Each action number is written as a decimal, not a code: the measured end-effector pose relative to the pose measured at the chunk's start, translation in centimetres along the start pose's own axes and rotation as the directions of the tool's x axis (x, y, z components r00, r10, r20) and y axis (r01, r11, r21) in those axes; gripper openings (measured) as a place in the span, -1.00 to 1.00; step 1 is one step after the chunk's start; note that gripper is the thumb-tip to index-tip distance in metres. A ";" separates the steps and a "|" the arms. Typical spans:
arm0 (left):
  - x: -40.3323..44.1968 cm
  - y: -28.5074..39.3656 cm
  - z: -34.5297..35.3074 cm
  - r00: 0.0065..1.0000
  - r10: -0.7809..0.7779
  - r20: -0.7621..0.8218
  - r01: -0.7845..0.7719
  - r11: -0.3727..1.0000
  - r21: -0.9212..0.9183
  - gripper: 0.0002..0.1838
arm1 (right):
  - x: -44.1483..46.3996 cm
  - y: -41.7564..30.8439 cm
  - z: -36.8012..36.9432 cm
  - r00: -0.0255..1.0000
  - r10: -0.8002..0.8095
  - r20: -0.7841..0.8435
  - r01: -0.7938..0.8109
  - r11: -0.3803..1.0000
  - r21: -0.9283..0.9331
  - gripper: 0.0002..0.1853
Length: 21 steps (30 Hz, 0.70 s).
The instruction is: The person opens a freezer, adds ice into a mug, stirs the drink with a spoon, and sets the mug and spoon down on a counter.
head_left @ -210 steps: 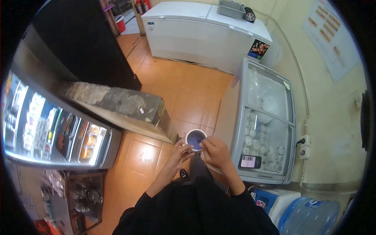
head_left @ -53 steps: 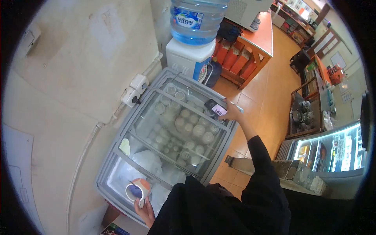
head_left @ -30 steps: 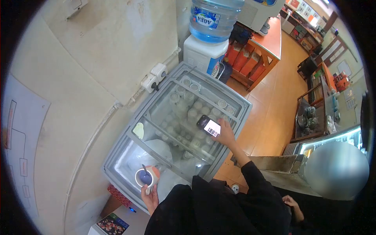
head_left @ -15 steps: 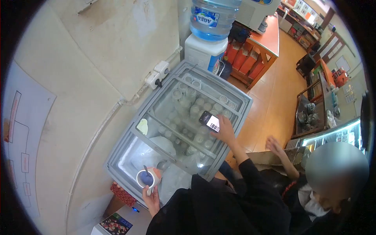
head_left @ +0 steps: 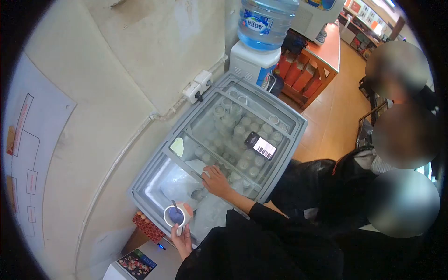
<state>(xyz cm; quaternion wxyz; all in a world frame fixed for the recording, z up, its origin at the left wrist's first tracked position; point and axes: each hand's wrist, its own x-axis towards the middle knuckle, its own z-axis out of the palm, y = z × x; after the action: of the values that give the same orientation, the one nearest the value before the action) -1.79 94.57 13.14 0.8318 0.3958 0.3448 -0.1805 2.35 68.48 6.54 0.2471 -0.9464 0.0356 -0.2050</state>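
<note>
My left hand (head_left: 182,240) grips the handle of a white mug (head_left: 178,216) with an orange patch, over the lower-left end of the freezer. Purple contents and a spoon (head_left: 174,205) show inside the mug. On the middle bar of the glass-topped freezer (head_left: 298,135) rests my right hand (head_left: 215,181), fingers apart and holding nothing. A phone (head_left: 261,145) with a lit screen lies on the glass, up and to the right of that hand. Beneath the glass are several round-lidded containers (head_left: 245,122) and cloudy plastic bags (head_left: 210,217).
A water dispenser (head_left: 254,60) stands behind the freezer, beside an orange-topped table (head_left: 330,49). Several people (head_left: 326,186) are close on the right. Wall sockets (head_left: 197,87) and a chart (head_left: 35,140) are on the left. A white chest freezer (head_left: 154,259) is at the bottom.
My right hand has let go of the phone and moved down-left to the freezer's middle bar. The phone now lies on the glass. More people have come into view at the right.
</note>
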 end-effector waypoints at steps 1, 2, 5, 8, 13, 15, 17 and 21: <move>-0.2 0.0 0.0 1.000 0.016 0.005 -0.016 1.000 0.008 -0.57 | 0.0 -0.1 0.0 1.000 -0.003 0.000 0.003 1.000 0.002 -0.68; -0.4 0.2 -0.1 0.999 0.032 0.008 -0.032 0.999 0.019 -0.56 | -0.1 -0.2 -0.2 1.000 -0.004 -0.004 0.003 1.000 -0.025 -0.72; -0.9 0.7 0.4 0.999 0.046 0.021 -0.047 0.997 0.058 -0.54 | -0.3 0.2 0.4 0.997 -0.047 -0.062 0.041 0.995 -0.090 -0.78; -1.4 0.1 -0.1 0.976 0.211 0.059 -0.218 0.958 0.184 -0.53 | -0.6 1.0 0.7 0.990 -0.077 -0.114 0.058 0.986 -0.159 -0.81; -1.4 -0.1 -0.4 0.983 0.179 0.039 -0.182 0.979 0.087 -0.53 | 0.2 2.9 -1.1 0.987 -0.031 -0.158 0.005 0.987 -0.163 -0.77; -1.2 -0.4 -0.9 0.967 0.239 0.088 -0.249 0.959 0.138 -0.54 | 0.7 3.8 -1.7 0.976 0.020 -0.217 -0.067 0.975 -0.211 -0.73; -0.5 -0.2 -1.2 0.996 0.086 -0.016 -0.086 0.996 -0.006 -0.54 | 0.9 4.5 -2.4 0.976 0.052 -0.213 -0.098 0.973 -0.210 -0.71; -1.0 -0.3 -0.7 0.998 0.062 -0.003 -0.062 0.998 0.021 -0.55 | 1.3 5.8 -3.3 0.958 0.100 -0.267 -0.170 0.953 -0.252 -0.65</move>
<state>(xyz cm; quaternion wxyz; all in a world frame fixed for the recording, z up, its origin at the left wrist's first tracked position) -2.94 94.98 13.38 0.8321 0.4155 0.3319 -0.1574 2.42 61.66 6.81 0.1217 -0.9330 0.1595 -0.2987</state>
